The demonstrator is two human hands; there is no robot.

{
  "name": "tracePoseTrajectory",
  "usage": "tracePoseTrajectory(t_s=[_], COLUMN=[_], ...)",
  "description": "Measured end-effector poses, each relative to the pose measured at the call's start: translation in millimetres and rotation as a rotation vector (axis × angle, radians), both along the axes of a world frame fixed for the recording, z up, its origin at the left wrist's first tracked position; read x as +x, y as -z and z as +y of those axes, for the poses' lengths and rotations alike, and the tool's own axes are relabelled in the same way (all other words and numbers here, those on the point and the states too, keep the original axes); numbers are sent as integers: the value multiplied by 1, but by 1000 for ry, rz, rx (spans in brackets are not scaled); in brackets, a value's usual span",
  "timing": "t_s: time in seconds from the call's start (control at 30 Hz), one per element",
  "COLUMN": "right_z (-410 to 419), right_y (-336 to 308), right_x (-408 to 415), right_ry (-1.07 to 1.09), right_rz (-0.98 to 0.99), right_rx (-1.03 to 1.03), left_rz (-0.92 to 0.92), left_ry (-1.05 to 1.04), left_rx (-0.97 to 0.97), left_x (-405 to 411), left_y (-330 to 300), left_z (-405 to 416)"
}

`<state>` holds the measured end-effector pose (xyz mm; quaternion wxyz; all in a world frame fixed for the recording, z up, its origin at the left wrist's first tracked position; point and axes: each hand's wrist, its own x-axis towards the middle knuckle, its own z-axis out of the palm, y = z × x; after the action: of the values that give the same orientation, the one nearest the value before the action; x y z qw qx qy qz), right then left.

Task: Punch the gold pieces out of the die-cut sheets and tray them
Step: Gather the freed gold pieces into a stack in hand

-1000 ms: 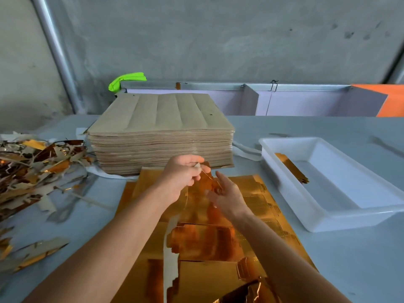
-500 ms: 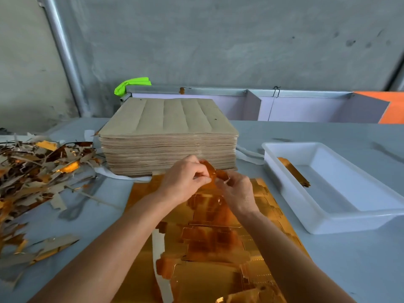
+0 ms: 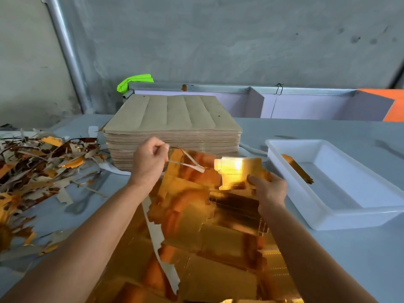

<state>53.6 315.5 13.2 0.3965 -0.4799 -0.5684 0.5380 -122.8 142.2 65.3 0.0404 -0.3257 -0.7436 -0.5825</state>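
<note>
One gold piece (image 3: 235, 171) is free, pinched in the right hand (image 3: 270, 190) over the die-cut sheet (image 3: 196, 226), near the white tray (image 3: 328, 221) by the table's right edge. Left hand (image 3: 148, 162) fingers clamp a thin waste strip (image 3: 188, 164). Yanking it sideways could tear neighbouring pieces.

Gold sheet (image 3: 196, 226) — glossy, mirror-like foil on card; tray (image 3: 328, 217) — smooth white plastic; stack (image 3: 175, 119) matt brown paper.

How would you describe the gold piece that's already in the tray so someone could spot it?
Find the white plastic tray on the table's right side. Along its far-left inside edge lies a narrow gold strip. It is the tray's only content, apart from the sheet and scraps.
</note>
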Motion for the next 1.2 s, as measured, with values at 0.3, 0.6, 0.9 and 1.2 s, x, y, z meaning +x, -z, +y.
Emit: tracePoseTrajectory(t_s=[0.3,0.6,0.9,1.2], right_z=[-5,-7,14,-13], right_y=[-3,-18,-13,-15], right_x=[2,12,38,69], right_ry=[-206,-528,-168,-491], right_rz=[202,305,507,435], right_rx=[-165,-6,-369,-220], left_rz=[403,694,279,244], left_ry=[-4,155,145,61], left_rx=[-1039,-905,-672,-661], left_x=[5,17,4,1], left_y=[25,17,26,21], left_z=[1,36,17,20])
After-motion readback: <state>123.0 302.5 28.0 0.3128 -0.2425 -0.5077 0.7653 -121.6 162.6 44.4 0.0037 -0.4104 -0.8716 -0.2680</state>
